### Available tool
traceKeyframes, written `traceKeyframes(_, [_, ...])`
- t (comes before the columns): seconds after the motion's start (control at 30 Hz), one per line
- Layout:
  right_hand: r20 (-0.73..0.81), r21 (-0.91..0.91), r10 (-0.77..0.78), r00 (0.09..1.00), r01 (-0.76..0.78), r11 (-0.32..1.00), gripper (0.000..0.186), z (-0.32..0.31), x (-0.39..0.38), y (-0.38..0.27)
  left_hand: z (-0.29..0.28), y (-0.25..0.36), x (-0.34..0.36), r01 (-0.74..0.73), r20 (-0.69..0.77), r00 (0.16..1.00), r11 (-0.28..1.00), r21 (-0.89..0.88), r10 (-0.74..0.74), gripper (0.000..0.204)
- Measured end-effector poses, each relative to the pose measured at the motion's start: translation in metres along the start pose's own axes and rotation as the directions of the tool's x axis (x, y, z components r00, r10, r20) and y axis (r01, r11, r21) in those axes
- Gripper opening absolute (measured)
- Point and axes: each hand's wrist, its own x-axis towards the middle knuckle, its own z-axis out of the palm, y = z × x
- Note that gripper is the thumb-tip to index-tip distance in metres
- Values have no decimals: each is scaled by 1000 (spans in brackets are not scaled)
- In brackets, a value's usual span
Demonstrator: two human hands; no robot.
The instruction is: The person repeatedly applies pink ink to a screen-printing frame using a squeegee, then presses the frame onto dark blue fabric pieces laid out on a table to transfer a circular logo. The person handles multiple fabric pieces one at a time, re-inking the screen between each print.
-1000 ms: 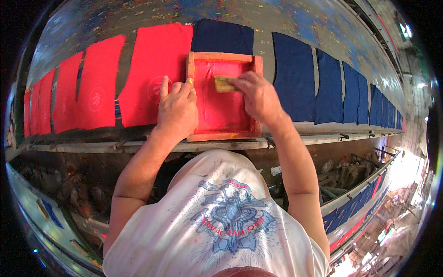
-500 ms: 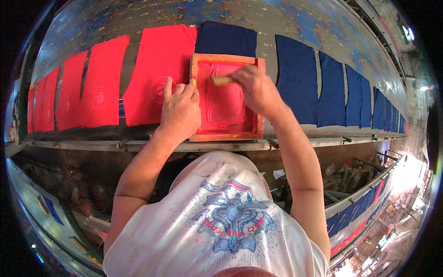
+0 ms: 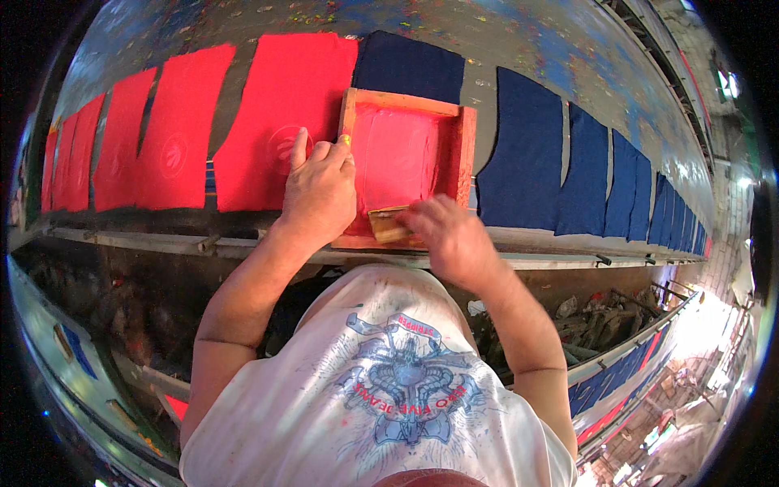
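Red-stained wooden frame (image 3: pixel 466 154) lies over one navy cloth panel (image 3: pixel 410 65); left hand (image 3: pixel 319 191) against its left side, grip unclear; right hand (image 3: pixel 454 243) clasps a yellowish squeegee (image 3: pixel 389 226), near end. Red cloth panels (image 3: pixel 288 89) leftward bear pale round prints (image 3: pixel 173 156), seemingly done; plain navy panels (image 3: pixel 523 154) rightward show none.

Before me is a long, grey, paint-speckled table (image 3: pixel 483 93). Flat red fabric panels (image 3: pixel 280 97) lie left of my left hand (image 3: pixel 319 183), flat navy fabric panels (image 3: pixel 519 154) right of my right hand (image 3: pixel 449 237); ahead, between my hands, one navy fabric piece (image 3: pixel 410 66) is partly covered by a rectangular wooden frame (image 3: pixel 465 158).
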Motion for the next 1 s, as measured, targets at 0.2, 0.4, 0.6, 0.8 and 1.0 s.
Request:
traceKeyframes(0.2, [-289, -31, 106, 951, -120, 992, 35, -18, 76, 82, -3, 2, 3, -19, -22, 1000, 1000, -2, 19, 39])
traceKeyframes(0.4, [-146, -48, 19, 989, -26, 998, 50, -3, 36, 48, -3, 2, 3, -4, -17, 1000, 1000, -14, 4, 39])
traceKeyframes(0.6, [-30, 68, -51, 998, 53, 996, 46, -6, 1, 13, -5, 3, 0, 18, 15, 1000, 1000, 9, -18, 39])
traceKeyframes(0.8, [-227, -92, 16, 974, -38, 995, 50, -13, 90, 81, -6, 6, 4, -3, 13, 1000, 999, 44, 2, 42])
traceKeyframes(1.0, [-189, -92, -19, 982, 2, 996, 52, 9, 46, 47, -3, 3, 2, 2, -22, 1000, 1000, 18, -1, 39])
